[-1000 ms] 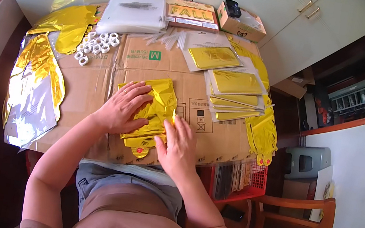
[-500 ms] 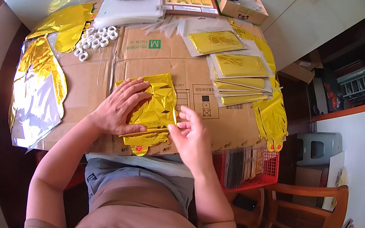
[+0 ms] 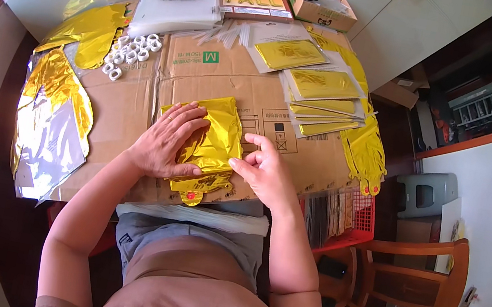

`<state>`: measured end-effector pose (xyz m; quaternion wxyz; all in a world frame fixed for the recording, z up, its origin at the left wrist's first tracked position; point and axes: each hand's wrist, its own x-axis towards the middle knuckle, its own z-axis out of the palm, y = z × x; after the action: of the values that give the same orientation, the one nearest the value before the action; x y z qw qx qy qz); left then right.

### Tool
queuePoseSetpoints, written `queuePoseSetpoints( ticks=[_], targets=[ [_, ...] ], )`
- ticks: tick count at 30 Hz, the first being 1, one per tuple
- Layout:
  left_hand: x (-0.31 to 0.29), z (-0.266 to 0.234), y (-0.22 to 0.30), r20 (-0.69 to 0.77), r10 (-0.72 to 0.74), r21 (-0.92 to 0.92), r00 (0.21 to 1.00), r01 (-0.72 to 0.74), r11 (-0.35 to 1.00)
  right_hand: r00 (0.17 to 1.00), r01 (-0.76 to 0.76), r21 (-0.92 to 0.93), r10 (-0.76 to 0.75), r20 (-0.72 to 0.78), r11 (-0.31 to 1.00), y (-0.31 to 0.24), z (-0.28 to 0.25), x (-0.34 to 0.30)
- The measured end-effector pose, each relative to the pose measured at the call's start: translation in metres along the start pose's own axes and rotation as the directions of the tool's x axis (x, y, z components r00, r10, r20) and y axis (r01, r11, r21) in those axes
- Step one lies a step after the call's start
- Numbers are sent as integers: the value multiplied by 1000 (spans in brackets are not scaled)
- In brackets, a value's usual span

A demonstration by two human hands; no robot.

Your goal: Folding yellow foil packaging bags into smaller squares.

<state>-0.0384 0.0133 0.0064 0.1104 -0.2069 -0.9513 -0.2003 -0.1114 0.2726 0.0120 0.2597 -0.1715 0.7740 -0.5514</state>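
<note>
A folded gold foil balloon (image 3: pixel 220 132) lies flat on the cardboard sheet in front of me, with a small tab marked by a red dot sticking out at its near end. My left hand (image 3: pixel 172 140) presses flat on its left part, fingers stretched and a ring on one of them. At the balloon's right edge is my right hand (image 3: pixel 266 171), its thumb tip touching or just beside the foil. The index finger stands apart from that thumb, and the other fingers are curled. Nothing shows between them.
Cardboard (image 3: pixel 121 151) covers the table. White rings (image 3: pixel 136 50), clear bags (image 3: pixel 177 3) and thin white straws (image 3: pixel 227 35) lie farther back. Packed gold foil (image 3: pixel 327 85) is stacked at right, loose foil (image 3: pixel 53 126) at left. A red basket (image 3: pixel 363 217) and wooden chair (image 3: pixel 409 274) stand at right.
The balloon's right part lies flatter and its right edge looks straighter. My right hand has moved slightly right, and its index finger is farther from the foil. My left hand stays pressed down.
</note>
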Motion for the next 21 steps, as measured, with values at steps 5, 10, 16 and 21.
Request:
queuePoseSetpoints(
  ticks=[5, 10, 16, 21],
  targets=[
    [0, 1, -3, 1, -4, -39, 1000, 4, 999, 928, 285, -130, -307, -211, 950, -8, 26, -15],
    [0, 0, -5, 11, 3, -71, 1000, -3, 997, 744, 489, -526, -647, -164, 696, -19, 65, -31],
    [1, 1, -6, 39, -23, -110, 999, 27, 994, 693, 538, -549, -707, -144, 639, -10, 80, -29],
    [3, 0, -5, 54, -38, -128, 998, 44, 991, 679, 629, -364, -714, -174, 687, 1, 72, -26]
  ],
)
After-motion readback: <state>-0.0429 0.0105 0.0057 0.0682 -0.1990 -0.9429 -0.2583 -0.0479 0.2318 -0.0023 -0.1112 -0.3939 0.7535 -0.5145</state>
